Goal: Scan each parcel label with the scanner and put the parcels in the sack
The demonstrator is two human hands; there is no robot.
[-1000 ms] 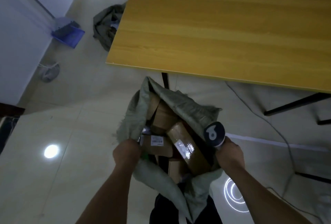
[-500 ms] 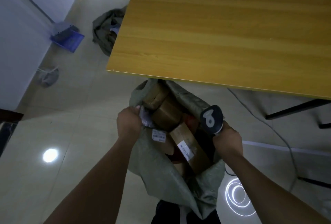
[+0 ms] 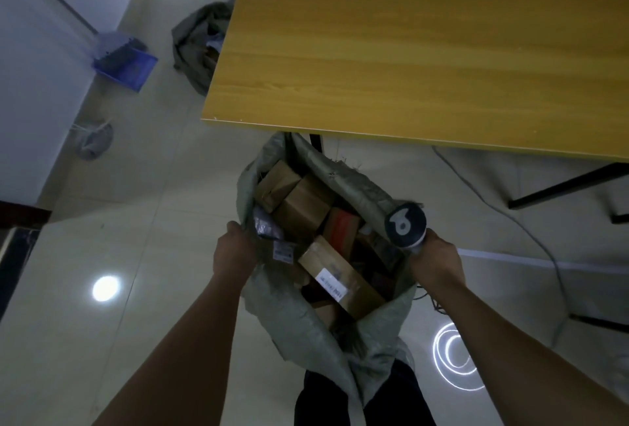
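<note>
Observer: head view. Left hand grips the left rim of the grey-green sack. Right hand is wrapped round the scanner at the sack's right rim. Sack stands on the floor, mouth held wide, just before the worktop edge.

Checker: any writing?

Observer: white mark like a "6" on the scanner's dark round head. Brown parcels fill the sack. The long parcel nearest the camera carries a white label, print too small to read. A second label sits beside the left hand, also unreadable.
</note>
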